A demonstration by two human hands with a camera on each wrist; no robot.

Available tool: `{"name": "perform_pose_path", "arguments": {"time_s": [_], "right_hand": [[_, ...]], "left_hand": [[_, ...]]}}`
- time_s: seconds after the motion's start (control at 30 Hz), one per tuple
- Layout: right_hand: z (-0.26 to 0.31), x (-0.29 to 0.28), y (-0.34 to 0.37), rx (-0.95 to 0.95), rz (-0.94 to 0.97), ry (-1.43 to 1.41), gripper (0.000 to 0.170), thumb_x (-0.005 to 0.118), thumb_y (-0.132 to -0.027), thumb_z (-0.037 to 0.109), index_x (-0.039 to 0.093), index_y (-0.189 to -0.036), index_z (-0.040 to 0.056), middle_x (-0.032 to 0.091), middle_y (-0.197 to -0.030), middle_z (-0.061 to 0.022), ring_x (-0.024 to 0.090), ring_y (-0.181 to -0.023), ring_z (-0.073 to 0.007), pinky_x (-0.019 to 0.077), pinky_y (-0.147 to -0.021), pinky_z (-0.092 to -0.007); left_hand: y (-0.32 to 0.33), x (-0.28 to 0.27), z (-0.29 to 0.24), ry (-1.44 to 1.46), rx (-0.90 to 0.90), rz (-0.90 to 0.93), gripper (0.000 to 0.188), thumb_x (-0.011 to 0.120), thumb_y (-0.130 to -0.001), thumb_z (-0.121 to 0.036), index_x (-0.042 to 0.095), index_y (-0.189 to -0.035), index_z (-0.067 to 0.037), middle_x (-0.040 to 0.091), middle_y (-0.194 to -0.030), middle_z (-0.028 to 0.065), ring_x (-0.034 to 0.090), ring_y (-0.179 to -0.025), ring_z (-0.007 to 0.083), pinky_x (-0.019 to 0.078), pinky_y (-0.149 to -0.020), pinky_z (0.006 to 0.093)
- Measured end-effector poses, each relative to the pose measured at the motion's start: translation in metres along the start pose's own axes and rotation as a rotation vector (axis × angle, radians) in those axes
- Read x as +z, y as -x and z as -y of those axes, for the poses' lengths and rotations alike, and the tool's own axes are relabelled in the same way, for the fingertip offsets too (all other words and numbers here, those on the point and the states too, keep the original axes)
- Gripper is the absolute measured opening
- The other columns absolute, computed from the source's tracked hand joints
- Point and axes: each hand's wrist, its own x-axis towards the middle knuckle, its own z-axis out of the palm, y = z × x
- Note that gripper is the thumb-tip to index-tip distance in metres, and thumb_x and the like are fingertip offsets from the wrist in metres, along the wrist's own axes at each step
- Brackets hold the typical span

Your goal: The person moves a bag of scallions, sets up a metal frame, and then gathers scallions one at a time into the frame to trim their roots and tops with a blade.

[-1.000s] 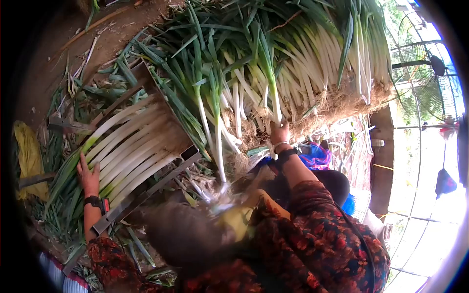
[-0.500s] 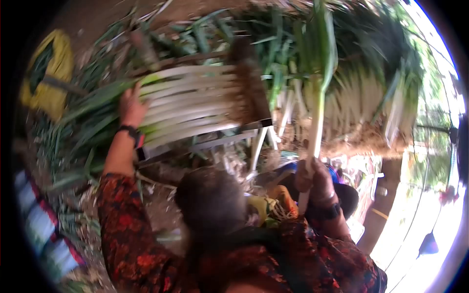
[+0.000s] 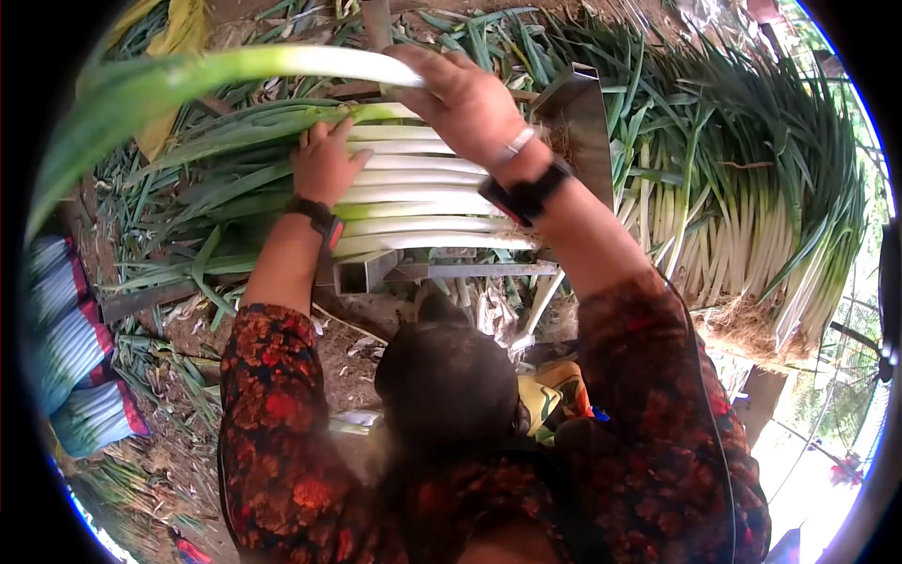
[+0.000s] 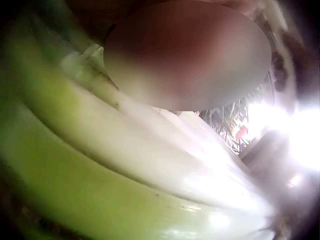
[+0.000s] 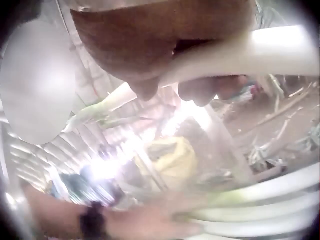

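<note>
Right hand (image 3: 465, 108): fingers curled round the white shaft of one leek (image 3: 282, 63), raised above the row; we see its green leaves trail leftward from the grip, while in the head view its root end is hidden behind the hand. Nearer the body than this grip, a row of leeks (image 3: 432, 177) lies side by side in a metal frame (image 3: 578, 99), roots toward the end plate just right of the grip. Left hand (image 3: 324, 164), left of the grip and below the held leek: thumb spread from the fingers, resting on the row where white turns green, pinching nothing that we can make out. Farther right of the grip we note a large heap of leeks (image 3: 719, 207). Risks, as we judge them: the long leaf end could swing and snag on the left hand or frame, its weight twisting the shaft in the fingers; roots could catch on the plate; without the left hand's pressure, the row could roll askew.
</note>
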Motion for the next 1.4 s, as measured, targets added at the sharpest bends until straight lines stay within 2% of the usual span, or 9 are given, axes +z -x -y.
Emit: {"name": "perform_pose_path", "arguments": {"time_s": [0.13,0.27,0.37,0.47,0.57,0.7,1.03,1.23,1.4], "right_hand": [[-0.112,0.041,0.014,0.236,0.024,0.491,0.041,0.058,-0.088,0.036,0.053,-0.129,0.0336,0.062,-0.101,-0.0094,0.058,-0.099,-0.0324,0.0435,-0.088,-0.0464],[-0.147,0.042,0.038,0.34,0.162,0.706,0.052,0.044,-0.094,0.047,0.028,-0.143,0.0401,0.045,-0.138,-0.0115,0.042,-0.125,-0.0348,0.0206,-0.11,-0.0527],[-0.147,0.047,0.04,0.384,0.163,0.719,0.056,0.043,-0.093,0.049,0.029,-0.145,0.0326,0.044,-0.139,-0.01,0.042,-0.126,-0.0328,0.0214,-0.109,-0.0529],[-0.143,0.046,0.04,0.419,0.183,0.688,0.06,0.044,-0.092,0.049,0.026,-0.146,0.0284,0.039,-0.142,-0.0084,0.037,-0.129,-0.031,0.0182,-0.11,-0.0529],[-0.144,0.047,0.04,0.418,0.189,0.681,0.067,0.047,-0.09,0.053,0.026,-0.146,0.0239,0.035,-0.145,-0.0083,0.033,-0.132,-0.0294,0.0149,-0.112,-0.0525],[-0.141,0.049,0.044,0.381,0.156,0.652,0.075,0.047,-0.088,0.059,0.021,-0.147,0.0219,0.033,-0.146,-0.0095,0.03,-0.134,-0.0295,0.0132,-0.112,-0.0529],[-0.14,0.048,0.03,0.531,0.402,0.705,0.077,0.035,-0.09,0.063,0.013,-0.15,0.0199,0.021,-0.153,-0.0095,0.021,-0.14,-0.0311,0.0128,-0.114,-0.0501],[-0.139,0.047,0.016,0.642,0.525,0.667,0.078,0.032,-0.089,0.066,0.012,-0.15,0.0217,0.014,-0.155,-0.0097,0.021,-0.14,-0.032,0.0138,-0.114,-0.0493],[-0.138,0.047,0.013,0.627,0.528,0.692,0.079,0.032,-0.089,0.067,0.01,-0.151,0.0239,0.011,-0.156,-0.0074,0.026,-0.137,-0.0369,0.0178,-0.113,-0.0504]], "left_hand": [[0.006,-0.005,-0.006,-0.028,0.0,0.005,0.058,0.069,-0.076,-0.043,0.055,-0.128,-0.019,0.052,-0.113,0.0088,0.048,-0.11,0.0324,0.0424,-0.09,0.0478],[0.003,-0.004,0.003,0.007,0.027,0.031,0.054,0.069,-0.078,-0.039,0.057,-0.125,-0.017,0.053,-0.115,0.0095,0.049,-0.111,0.03,0.0435,-0.088,0.0463],[-0.015,-0.031,-0.001,-0.004,0.017,0.098,0.046,0.067,-0.08,-0.034,0.059,-0.121,-0.015,0.057,-0.114,0.0099,0.05,-0.112,0.0261,0.0417,-0.091,0.0457],[-0.041,-0.036,0.002,-0.143,0.225,-0.358,0.043,0.063,-0.083,-0.035,0.058,-0.121,-0.015,0.059,-0.113,0.0066,0.052,-0.111,0.0249,0.0378,-0.094,0.046],[-0.066,0.003,0.019,-0.104,0.322,-0.277,0.042,0.059,-0.085,-0.04,0.058,-0.121,-0.018,0.059,-0.116,0.0037,0.052,-0.111,0.024,0.0336,-0.097,0.045],[-0.071,-0.011,0.009,-0.122,0.111,0.121,0.044,0.051,-0.088,-0.049,0.057,-0.122,-0.022,0.055,-0.128,0.0036,0.047,-0.119,0.0225,0.0311,-0.098,0.0437],[-0.099,-0.004,0.014,-0.185,0.077,0.356,0.056,0.044,-0.086,-0.061,0.059,-0.122,-0.02,0.052,-0.133,0.0038,0.045,-0.124,0.0253,0.0301,-0.101,0.0493],[-0.109,-0.012,0.004,-0.157,0.087,0.379,0.056,0.044,-0.087,-0.059,0.055,-0.128,-0.022,0.052,-0.125,0.0113,0.044,-0.122,0.0298,0.0298,-0.1,0.0467],[-0.095,-0.01,0.007,-0.137,0.18,0.044,0.044,0.061,-0.082,-0.044,0.06,-0.118,-0.019,0.052,-0.117,0.0077,0.043,-0.119,0.0272,0.03,-0.1,0.0469]]}}
